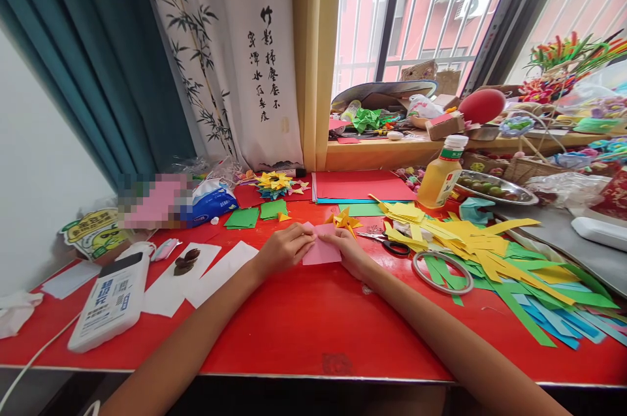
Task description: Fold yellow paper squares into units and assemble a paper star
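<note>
A small sheet of pink paper (321,253) is held up just above the red table in front of me. My left hand (289,246) pinches its upper left side, fingers pressed together. At its upper right, my right hand (349,249) grips the sheet with the thumb over its face; some of those fingers are hidden behind it. Just beyond my right hand lie folded orange-yellow paper pieces (345,220). Black-handled scissors (392,245) rest to the right of them.
Yellow paper strips (445,236) and green ones (526,311) pile up at right, beside a tape roll (417,266). A bottle (441,174) stands behind them. Green paper squares (242,218) lie back left. White papers (220,272) and a white box-like device (112,302) are at left.
</note>
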The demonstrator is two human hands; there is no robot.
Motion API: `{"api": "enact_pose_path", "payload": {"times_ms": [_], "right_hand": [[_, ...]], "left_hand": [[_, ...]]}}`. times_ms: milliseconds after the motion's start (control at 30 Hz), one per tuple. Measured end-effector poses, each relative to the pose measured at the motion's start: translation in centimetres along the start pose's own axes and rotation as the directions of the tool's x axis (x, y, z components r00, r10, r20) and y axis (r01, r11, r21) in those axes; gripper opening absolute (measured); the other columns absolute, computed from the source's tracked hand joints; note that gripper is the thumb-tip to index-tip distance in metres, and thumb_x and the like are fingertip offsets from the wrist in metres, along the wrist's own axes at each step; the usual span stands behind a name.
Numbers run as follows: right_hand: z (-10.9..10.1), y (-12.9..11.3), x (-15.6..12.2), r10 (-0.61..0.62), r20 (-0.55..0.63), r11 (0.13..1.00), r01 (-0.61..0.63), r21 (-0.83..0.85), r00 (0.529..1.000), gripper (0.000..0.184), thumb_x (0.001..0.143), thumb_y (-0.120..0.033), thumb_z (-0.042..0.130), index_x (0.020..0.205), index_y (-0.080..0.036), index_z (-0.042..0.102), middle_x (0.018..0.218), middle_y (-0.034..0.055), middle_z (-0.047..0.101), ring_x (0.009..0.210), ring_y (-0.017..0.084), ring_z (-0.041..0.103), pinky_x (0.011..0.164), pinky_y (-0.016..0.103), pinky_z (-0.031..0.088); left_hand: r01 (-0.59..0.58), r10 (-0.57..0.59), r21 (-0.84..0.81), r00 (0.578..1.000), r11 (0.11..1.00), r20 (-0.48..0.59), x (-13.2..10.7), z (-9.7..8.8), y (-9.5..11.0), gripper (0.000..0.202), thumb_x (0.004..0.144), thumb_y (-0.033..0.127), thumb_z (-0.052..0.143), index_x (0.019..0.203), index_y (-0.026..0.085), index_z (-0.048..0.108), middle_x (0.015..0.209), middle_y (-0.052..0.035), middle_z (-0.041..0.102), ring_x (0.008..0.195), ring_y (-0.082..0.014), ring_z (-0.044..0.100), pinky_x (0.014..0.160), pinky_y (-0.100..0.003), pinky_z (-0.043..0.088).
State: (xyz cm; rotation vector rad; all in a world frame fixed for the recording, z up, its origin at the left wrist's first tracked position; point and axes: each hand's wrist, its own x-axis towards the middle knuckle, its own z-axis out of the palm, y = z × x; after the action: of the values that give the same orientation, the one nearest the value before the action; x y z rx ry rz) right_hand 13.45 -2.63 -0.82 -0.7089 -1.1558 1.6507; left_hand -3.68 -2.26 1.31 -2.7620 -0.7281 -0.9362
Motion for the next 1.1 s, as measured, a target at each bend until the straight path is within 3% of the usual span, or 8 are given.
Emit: {"api": "enact_pose_path", "payload": {"times_ms": [133, 267, 433, 600, 867, 1100], "right_hand": [[0.1, -0.2, -0.1, -0.001, 0.01, 0.999, 0.001, -0.052, 1.0, 0.023, 0.066, -0.031, 0.061, 0.081, -0.014, 0.061, 0.073, 0.0052, 0.062, 0.064, 0.016, 0.057, 0.06, 0.029, 0.042], [0.2, -0.1, -0.2, -0.021, -0.012, 0.987, 0.019, -0.162, 1.0, 0.029, 0.065, -0.034, 0.061, 0.087, -0.016, 0.059, 0.077, 0.0031, 0.061, 0.064, 0.015, 0.056, 0.057, 0.025, 0.041], [0.1, 0.1, -0.2, -0.062, 0.04, 0.957, 0.07, -0.282, 0.997, 0.031, 0.068, -0.032, 0.057, 0.097, -0.019, 0.055, 0.084, 0.0027, 0.06, 0.072, 0.016, 0.055, 0.06, 0.025, 0.042], [-0.2, 0.3, 0.0, -0.057, 0.049, 0.916, 0.071, -0.395, 0.997, 0.03, 0.069, -0.03, 0.056, 0.097, -0.019, 0.054, 0.085, 0.0024, 0.06, 0.073, 0.016, 0.054, 0.06, 0.025, 0.042], [-0.2, 0.4, 0.0, -0.067, 0.081, 0.915, 0.093, -0.393, 0.995, 0.036, 0.07, -0.029, 0.055, 0.104, -0.019, 0.052, 0.086, 0.0025, 0.059, 0.072, 0.015, 0.054, 0.06, 0.023, 0.041], [-0.2, 0.5, 0.2, -0.087, 0.037, 0.892, 0.094, -0.441, 0.996, 0.03, 0.072, -0.026, 0.051, 0.101, -0.018, 0.051, 0.082, 0.0026, 0.059, 0.067, 0.013, 0.052, 0.056, 0.022, 0.039]], "left_hand": [[0.167, -0.175, -0.162, 0.984, 0.972, -0.031, 0.4, 0.0, 0.2, 0.018, 0.081, 0.023, 0.042, 0.084, 0.017, 0.058, 0.099, -0.007, 0.054, 0.09, -0.0149, 0.051, 0.077, -0.028, 0.044], [0.362, -0.378, -0.402, 0.925, 0.841, 0.04, 0.9, 0.2, 0.1, 0.021, 0.08, 0.029, 0.043, 0.075, 0.017, 0.06, 0.089, -0.0058, 0.056, 0.085, -0.0149, 0.052, 0.069, -0.025, 0.044], [0.487, -0.48, -0.559, 0.86, 0.671, 0.172, 1.1, 0.6, -0.3, 0.021, 0.077, 0.032, 0.047, 0.085, 0.019, 0.061, 0.086, -0.0034, 0.06, 0.079, -0.0146, 0.053, 0.068, -0.023, 0.041], [0.515, -0.505, -0.686, 0.828, 0.514, 0.244, 1.0, 1.0, -0.7, 0.022, 0.076, 0.031, 0.048, 0.089, 0.018, 0.059, 0.092, -0.0038, 0.059, 0.081, -0.0146, 0.052, 0.069, -0.024, 0.04], [0.524, -0.569, -0.657, 0.804, 0.542, 0.172, 0.9, 1.3, -0.4, 0.02, 0.075, 0.03, 0.049, 0.091, 0.018, 0.052, 0.07, 0.0004, 0.053, 0.064, -0.011, 0.048, 0.061, -0.022, 0.039], [0.555, -0.514, -0.626, 0.814, 0.547, 0.271, 0.7, 1.6, -1.0, 0.029, 0.074, 0.03, 0.05, 0.1, 0.019, 0.047, 0.07, 0.0015, 0.05, 0.065, -0.0107, 0.048, 0.063, -0.023, 0.038]]}}
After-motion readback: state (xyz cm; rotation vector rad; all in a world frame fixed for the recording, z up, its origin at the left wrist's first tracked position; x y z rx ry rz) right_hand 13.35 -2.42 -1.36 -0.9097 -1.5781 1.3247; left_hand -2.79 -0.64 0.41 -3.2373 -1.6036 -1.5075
